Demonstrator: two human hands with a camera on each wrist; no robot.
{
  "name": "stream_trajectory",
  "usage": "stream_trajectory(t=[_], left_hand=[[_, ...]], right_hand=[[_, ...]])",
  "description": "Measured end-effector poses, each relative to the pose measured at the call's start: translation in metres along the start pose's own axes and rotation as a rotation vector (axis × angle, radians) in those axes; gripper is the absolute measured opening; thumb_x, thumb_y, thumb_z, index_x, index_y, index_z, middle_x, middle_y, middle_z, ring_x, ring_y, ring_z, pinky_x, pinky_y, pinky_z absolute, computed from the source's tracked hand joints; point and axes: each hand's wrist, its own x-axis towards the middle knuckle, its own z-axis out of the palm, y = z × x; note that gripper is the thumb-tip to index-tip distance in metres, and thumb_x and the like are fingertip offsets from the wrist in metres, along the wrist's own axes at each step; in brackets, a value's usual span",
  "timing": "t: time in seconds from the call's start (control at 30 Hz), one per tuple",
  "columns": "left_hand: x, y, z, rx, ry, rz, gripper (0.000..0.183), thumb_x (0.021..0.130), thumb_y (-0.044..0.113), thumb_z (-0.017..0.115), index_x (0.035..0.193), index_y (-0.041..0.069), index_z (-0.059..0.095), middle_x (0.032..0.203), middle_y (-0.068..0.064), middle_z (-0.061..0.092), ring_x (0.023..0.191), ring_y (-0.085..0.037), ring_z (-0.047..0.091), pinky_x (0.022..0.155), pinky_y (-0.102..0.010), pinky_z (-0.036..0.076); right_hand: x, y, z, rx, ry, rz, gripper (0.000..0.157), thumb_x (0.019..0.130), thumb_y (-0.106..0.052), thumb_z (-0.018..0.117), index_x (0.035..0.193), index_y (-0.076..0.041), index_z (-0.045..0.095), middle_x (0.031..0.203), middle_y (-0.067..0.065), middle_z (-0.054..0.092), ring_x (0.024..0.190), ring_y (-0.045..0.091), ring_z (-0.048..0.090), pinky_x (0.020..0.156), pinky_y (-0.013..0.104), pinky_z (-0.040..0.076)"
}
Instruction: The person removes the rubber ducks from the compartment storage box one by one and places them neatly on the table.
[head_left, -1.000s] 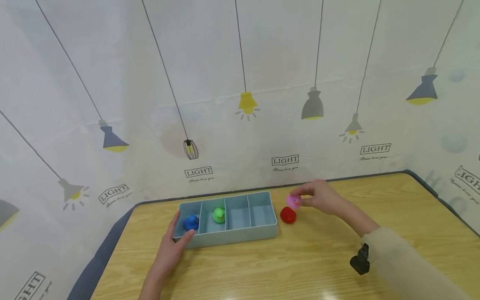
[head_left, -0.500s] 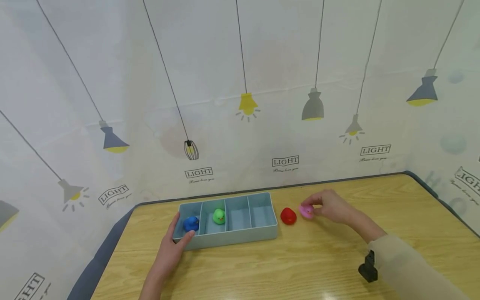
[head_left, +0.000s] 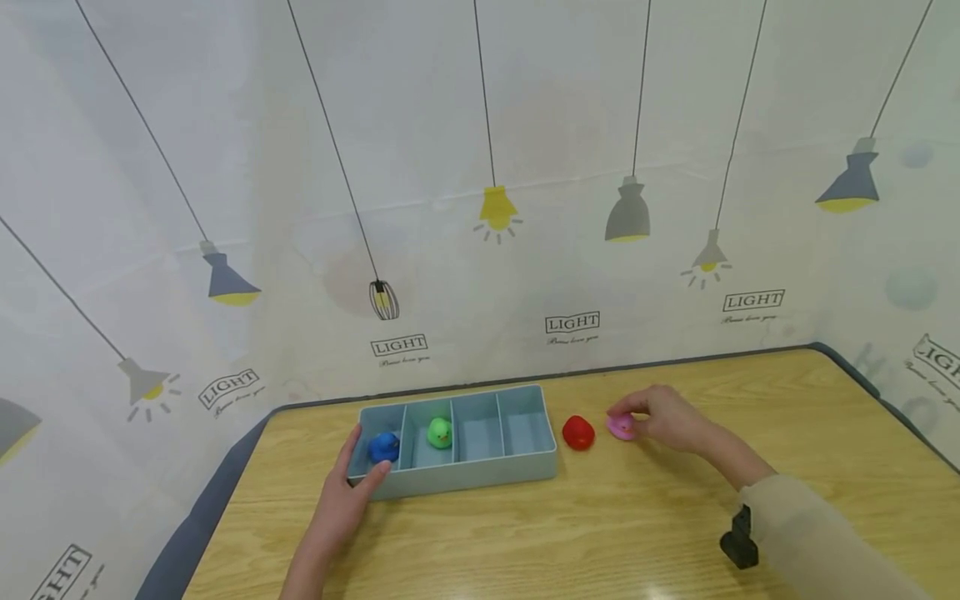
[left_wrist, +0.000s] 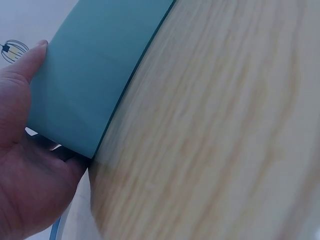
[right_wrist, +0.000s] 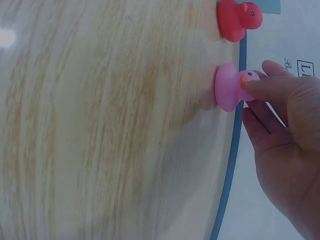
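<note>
My right hand (head_left: pixel 670 417) pinches a pink rubber duck (right_wrist: pixel 228 87) by its head, thumb near the orange beak. The duck's base rests on or just over the table; which, I cannot tell. Beside it, towards the box, sits a red rubber duck (head_left: pixel 578 432). My left hand (head_left: pixel 341 495) grips the left end of a blue-grey box (head_left: pixel 480 473) with four compartments, thumb on its front wall and fingers along the end. A blue duck (head_left: pixel 384 447) sits in the leftmost compartment and a green duck (head_left: pixel 439 432) in the second. The other two compartments hold nothing.
The wooden table (head_left: pixel 525 533) has a dark edge. Behind it hangs a pale backdrop (head_left: pixel 480 275) printed with lamps and lettering. A black wrist-worn device (head_left: pixel 740 540) hangs at the right sleeve (head_left: pixel 817 533).
My right hand has carried the pink duck to the right and nearer me, from behind the red duck to its right side, and lower. The left hand and box have stayed put.
</note>
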Motion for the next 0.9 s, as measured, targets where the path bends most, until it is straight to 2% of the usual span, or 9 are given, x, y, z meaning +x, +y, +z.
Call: stream_trajectory(t=[0.27, 0.43, 0.67, 0.9], left_hand=[[0.000, 0.000, 0.000, 0.000, 0.002, -0.006, 0.090, 0.100, 0.053, 0.061, 0.167, 0.026, 0.007, 0.169, -0.024, 0.009, 0.152, -0.052, 0.007, 0.117, -0.071, 0.011], [0.001, -0.001, 0.000, -0.008, -0.005, -0.016, 0.092, 0.099, 0.056, 0.061, 0.167, 0.027, 0.006, 0.169, -0.024, 0.008, 0.152, -0.052, 0.006, 0.117, -0.071, 0.011], [0.000, -0.001, 0.000, -0.001, -0.001, -0.019, 0.091, 0.100, 0.054, 0.061, 0.167, 0.027, 0.006, 0.169, -0.024, 0.008, 0.152, -0.052, 0.006, 0.117, -0.070, 0.011], [0.001, -0.001, 0.001, 0.004, 0.001, -0.009, 0.091, 0.099, 0.056, 0.060, 0.167, 0.027, 0.006, 0.169, -0.025, 0.008, 0.151, -0.052, 0.007, 0.117, -0.071, 0.011]], right_hand=[[-0.004, -0.002, -0.001, 0.013, 0.000, -0.018, 0.025, 0.085, 0.007, 0.073, 0.109, 0.002, 0.077, 0.112, 0.015, 0.075, 0.112, 0.040, 0.067, 0.096, 0.056, 0.054], [-0.004, -0.007, -0.003, 0.002, 0.004, -0.004, 0.027, 0.089, 0.004, 0.071, 0.116, 0.002, 0.075, 0.117, 0.015, 0.074, 0.118, 0.042, 0.064, 0.100, 0.058, 0.050], [0.005, -0.030, -0.010, 0.000, 0.011, 0.054, 0.034, 0.093, -0.002, 0.069, 0.128, -0.005, 0.072, 0.130, 0.014, 0.069, 0.129, 0.042, 0.056, 0.104, 0.060, 0.046], [0.023, -0.054, -0.009, 0.079, 0.017, -0.024, 0.039, 0.092, 0.001, 0.070, 0.130, -0.001, 0.068, 0.130, 0.016, 0.068, 0.123, 0.038, 0.062, 0.105, 0.056, 0.048]])
